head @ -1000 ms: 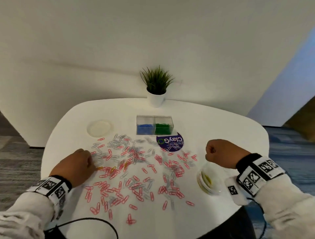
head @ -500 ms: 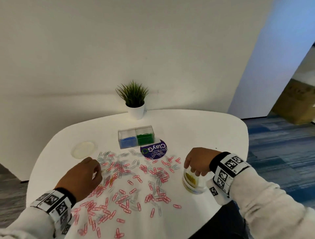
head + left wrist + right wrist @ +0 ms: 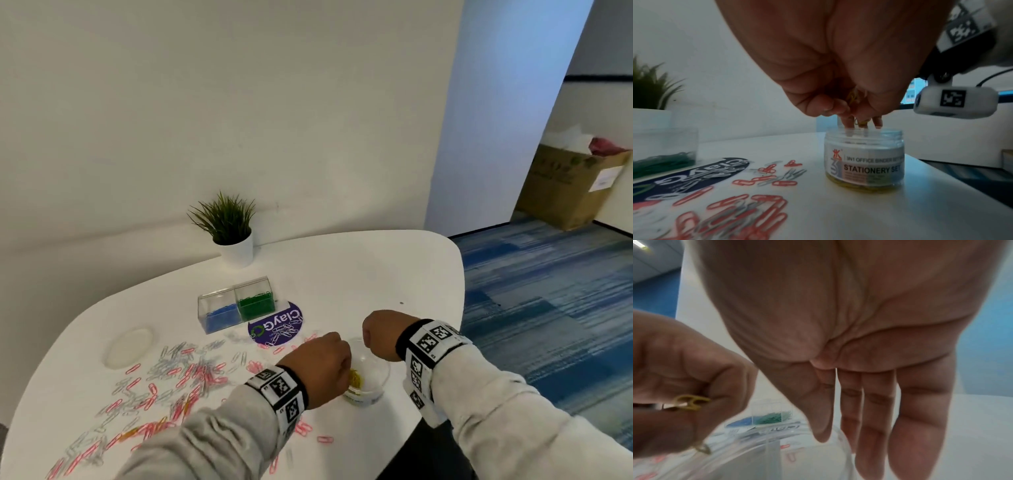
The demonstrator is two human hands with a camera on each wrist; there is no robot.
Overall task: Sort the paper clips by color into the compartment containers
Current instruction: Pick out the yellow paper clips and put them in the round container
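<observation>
Head view: left grip (image 3: 318,368) pinching yellow clips (image 3: 854,97) over jar rim (image 3: 863,132); right grip (image 3: 382,337) slack.

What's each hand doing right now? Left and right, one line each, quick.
Left hand: fingers pinch yellow paper clips over the open jar.
Right hand: open, fingers straight, holding nothing, beside the jar's rim.

Yellow paper clips (image 3: 854,97) are pinched in the left grip (image 3: 320,368), directly above the open mouth of a clear round jar (image 3: 864,160) labelled "STATIONERY SET", which stands upright with more yellow clips at its bottom. Left of that grip, pink and silver clips (image 3: 178,380) lie scattered flat. Beyond it stands a clear two-compartment box (image 3: 236,303), blue clips left, green right.
</observation>
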